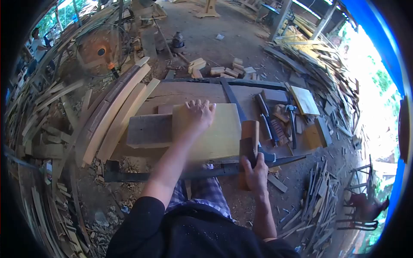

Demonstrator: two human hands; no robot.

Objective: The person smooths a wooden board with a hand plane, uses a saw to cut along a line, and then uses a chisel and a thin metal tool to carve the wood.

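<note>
A wide, pale yellow board (217,133) lies flat on the workbench, overlapping a greyish wood block (149,130) to its left. My left hand (200,112) grips the board's far edge, fingers bent over it. Just off the board's right side, my right hand (257,173) is wrapped around a long wooden block with a dark piece around its middle (248,150), perhaps a sanding block. The block stands roughly upright, apart from the board. Part of the hand hides its lower end.
On the bench's right are a hammer (293,125), dark-handled tools (265,118) and a small board (304,100). Long beams (118,114) slant along the left. Cut blocks (228,71) lie beyond the bench (176,89). Scrap wood (314,195) covers the ground at right; a person (38,45) is far left.
</note>
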